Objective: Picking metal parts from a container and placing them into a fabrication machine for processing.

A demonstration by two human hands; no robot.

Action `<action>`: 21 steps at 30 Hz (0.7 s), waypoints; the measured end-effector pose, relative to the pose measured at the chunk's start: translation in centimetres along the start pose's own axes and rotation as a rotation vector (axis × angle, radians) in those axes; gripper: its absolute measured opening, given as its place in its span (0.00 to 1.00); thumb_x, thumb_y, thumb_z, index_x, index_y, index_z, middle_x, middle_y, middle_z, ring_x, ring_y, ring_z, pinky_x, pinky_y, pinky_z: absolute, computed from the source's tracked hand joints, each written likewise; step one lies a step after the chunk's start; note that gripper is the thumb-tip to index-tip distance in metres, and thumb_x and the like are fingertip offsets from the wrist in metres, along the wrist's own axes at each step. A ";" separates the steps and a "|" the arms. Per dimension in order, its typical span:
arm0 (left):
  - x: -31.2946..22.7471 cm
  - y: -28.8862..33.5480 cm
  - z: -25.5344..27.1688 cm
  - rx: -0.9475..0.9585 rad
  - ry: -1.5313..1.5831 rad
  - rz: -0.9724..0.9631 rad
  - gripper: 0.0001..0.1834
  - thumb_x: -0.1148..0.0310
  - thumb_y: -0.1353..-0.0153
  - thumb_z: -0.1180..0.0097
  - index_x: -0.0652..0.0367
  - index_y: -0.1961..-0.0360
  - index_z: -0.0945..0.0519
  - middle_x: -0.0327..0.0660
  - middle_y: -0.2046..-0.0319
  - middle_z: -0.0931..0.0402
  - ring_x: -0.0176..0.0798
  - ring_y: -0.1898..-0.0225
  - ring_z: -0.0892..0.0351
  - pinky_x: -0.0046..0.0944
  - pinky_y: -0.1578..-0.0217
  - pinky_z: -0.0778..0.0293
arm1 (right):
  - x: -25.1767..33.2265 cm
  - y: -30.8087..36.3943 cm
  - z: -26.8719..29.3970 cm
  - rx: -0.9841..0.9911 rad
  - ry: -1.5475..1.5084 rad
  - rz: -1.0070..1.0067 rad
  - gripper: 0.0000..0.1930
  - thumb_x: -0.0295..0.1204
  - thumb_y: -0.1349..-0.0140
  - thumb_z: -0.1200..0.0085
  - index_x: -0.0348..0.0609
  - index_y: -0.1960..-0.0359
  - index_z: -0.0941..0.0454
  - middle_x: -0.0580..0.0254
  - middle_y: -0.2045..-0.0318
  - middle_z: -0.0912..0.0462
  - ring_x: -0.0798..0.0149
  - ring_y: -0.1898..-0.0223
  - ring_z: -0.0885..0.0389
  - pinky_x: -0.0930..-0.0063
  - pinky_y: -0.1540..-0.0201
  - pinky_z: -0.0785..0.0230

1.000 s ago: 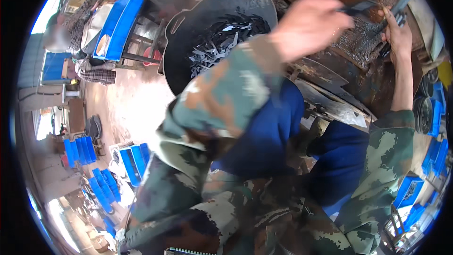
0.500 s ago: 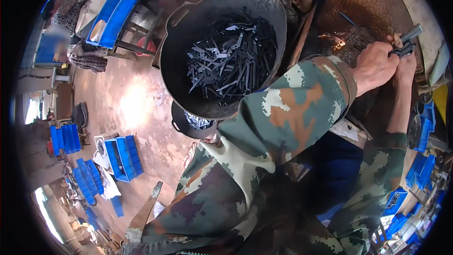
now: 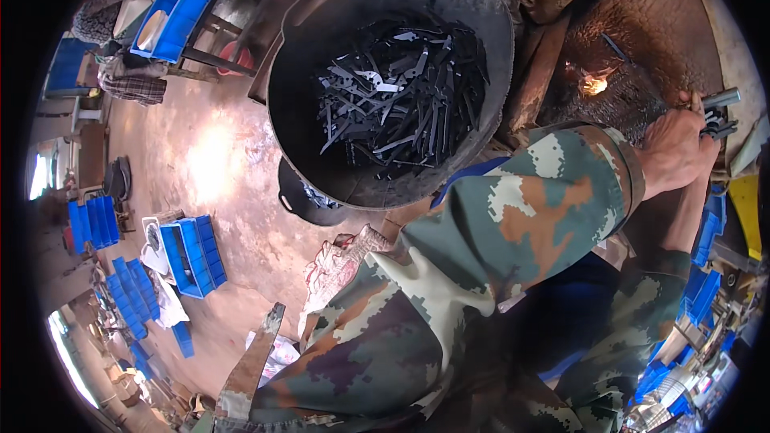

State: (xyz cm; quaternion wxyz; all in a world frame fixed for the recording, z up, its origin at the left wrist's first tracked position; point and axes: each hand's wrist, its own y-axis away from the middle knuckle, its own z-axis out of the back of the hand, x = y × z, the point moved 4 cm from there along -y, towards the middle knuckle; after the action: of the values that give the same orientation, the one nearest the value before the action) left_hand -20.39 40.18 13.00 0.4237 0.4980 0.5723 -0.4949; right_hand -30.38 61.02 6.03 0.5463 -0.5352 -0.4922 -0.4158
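At the far right of the head view, a grey bar projects from the paired hands, its long axis nearly level across the picture, free end to the right. Dark slender pieces stick out just below it, pointing roughly the same way.

Right hand: largely hidden behind the left, fingers apparently clasped on the bar. Left hand: nearer the viewer, back showing, knuckles bent; cannot tell whether it grips the bar, the dark pieces or the other hand.

Up and left of the fingers, an orange glow sits on the brown work surface; a thin dark strip lies slantwise above it.

Edges: pale border close on the right, limiting room beyond the bar's end. More room leftward, toward the glow, bounded by a brown beam and, past it, a black pan of dark flat parts.
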 end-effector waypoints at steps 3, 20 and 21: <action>0.4 -0.1 -0.4 -0.011 0.007 -0.057 0.15 0.64 0.45 0.47 0.68 0.69 0.20 0.64 0.71 0.21 0.67 0.67 0.20 0.60 0.60 0.25 | -0.5 0.3 -0.1 0.034 -0.078 0.012 0.30 0.39 0.32 0.47 0.40 0.33 0.41 0.57 0.47 0.20 0.59 0.44 0.24 0.35 0.41 0.38; 0.8 -0.4 0.4 0.089 -0.100 -0.017 0.18 0.62 0.43 0.50 0.63 0.60 0.17 0.61 0.67 0.19 0.64 0.61 0.19 0.55 0.54 0.24 | 2.6 0.8 -2.5 -0.127 0.069 -0.029 0.13 0.27 0.33 0.43 0.35 0.49 0.24 0.54 0.57 0.16 0.63 0.55 0.17 0.71 0.51 0.24; 1.2 -0.4 -0.1 0.110 -0.089 -0.010 0.18 0.62 0.43 0.50 0.63 0.60 0.17 0.61 0.67 0.19 0.64 0.61 0.19 0.55 0.54 0.24 | 2.3 1.2 -1.9 -0.148 0.079 -0.033 0.13 0.27 0.33 0.43 0.35 0.49 0.24 0.54 0.57 0.16 0.63 0.55 0.17 0.71 0.51 0.24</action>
State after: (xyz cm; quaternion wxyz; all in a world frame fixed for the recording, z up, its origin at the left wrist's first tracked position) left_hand -20.96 40.47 11.92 0.4183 0.4950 0.5274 -0.5495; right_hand -28.66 59.37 8.25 0.5174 -0.5489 -0.4469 -0.4809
